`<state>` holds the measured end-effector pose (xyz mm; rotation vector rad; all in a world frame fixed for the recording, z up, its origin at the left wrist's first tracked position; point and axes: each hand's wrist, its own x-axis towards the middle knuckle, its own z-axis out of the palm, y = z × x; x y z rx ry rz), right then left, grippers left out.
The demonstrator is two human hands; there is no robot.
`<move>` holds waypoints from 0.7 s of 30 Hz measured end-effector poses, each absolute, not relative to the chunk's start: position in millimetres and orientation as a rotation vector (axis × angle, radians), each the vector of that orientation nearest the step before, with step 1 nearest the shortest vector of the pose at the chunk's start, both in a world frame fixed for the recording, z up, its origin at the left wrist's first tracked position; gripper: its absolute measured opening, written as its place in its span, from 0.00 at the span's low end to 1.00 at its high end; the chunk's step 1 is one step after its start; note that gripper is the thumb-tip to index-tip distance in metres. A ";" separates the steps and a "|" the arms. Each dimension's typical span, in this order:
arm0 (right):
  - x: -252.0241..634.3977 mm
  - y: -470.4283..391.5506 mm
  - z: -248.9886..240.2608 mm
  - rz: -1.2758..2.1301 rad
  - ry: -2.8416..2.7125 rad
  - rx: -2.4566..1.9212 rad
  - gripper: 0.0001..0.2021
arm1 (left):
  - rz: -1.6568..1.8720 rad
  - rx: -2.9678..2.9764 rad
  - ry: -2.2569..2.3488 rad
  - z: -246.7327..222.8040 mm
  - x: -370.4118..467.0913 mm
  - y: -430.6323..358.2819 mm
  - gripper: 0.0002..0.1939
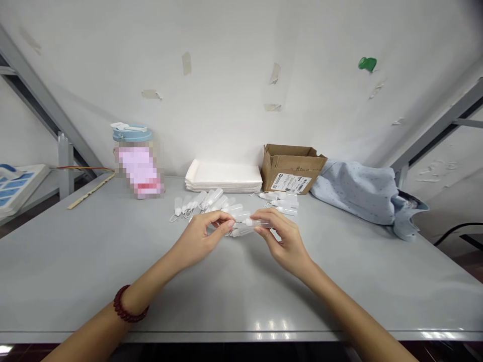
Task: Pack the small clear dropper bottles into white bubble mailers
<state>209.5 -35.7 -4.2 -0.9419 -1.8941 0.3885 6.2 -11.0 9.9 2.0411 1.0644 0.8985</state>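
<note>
My right hand point(283, 237) grips a small clear plastic squeeze bottle point(257, 222) between thumb and fingers, its white neck end towards the left. Facing it, my left hand point(204, 234) is closed in a pinch close to the bottle's tip; what sits between those fingertips is too small to make out. Behind my left hand lies a loose pile of similar bottles point(213, 197) with thin white cords or straps. Just beyond my right hand, several more bottles point(286, 201) rest side by side, their narrow ends to the left.
A stack of white padded envelopes point(226, 177) lies against the wall, beside an open cardboard box point(292, 168). Crumpled light-blue cloth point(354, 191) is at the right. A pixelated pink item point(139, 168) with a blue lid point(132, 133) stands left, near a thin wooden strip point(90, 191).
</note>
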 end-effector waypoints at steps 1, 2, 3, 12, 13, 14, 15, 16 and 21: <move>209.3 -35.9 -4.4 0.391 -1.902 -0.943 0.09 | 0.897 2.045 1.050 9.3 7.2 -11.4 0.11; 208.8 -36.1 -4.7 0.391 -1.909 -0.945 0.09 | 0.899 2.050 1.035 8.7 8.4 -12.2 0.10; 208.2 -36.4 -5.2 0.392 -1.915 -0.946 0.09 | 0.905 2.055 1.024 8.0 9.7 -13.1 0.10; 202.5 -38.3 -10.4 0.464 -1.884 -0.975 0.07 | 0.921 1.998 1.011 2.7 15.7 -20.3 0.13; 202.5 -38.3 -11.1 0.466 -1.885 -0.973 0.07 | 0.912 1.987 1.011 2.3 15.5 -20.4 0.13; 202.6 -38.2 -11.8 0.468 -1.888 -0.969 0.07 | 0.903 1.978 1.009 2.1 15.4 -20.4 0.13; 202.8 -38.0 -12.4 0.466 -1.891 -0.961 0.07 | 0.895 1.972 1.005 1.9 15.2 -20.2 0.13; 203.1 -37.6 -12.9 0.465 -1.895 -0.952 0.07 | 0.887 1.968 0.999 1.9 15.0 -19.9 0.14; 205.4 -34.9 -11.5 0.473 -1.903 -0.928 0.07 | 0.846 1.944 0.975 3.5 13.9 -16.9 0.16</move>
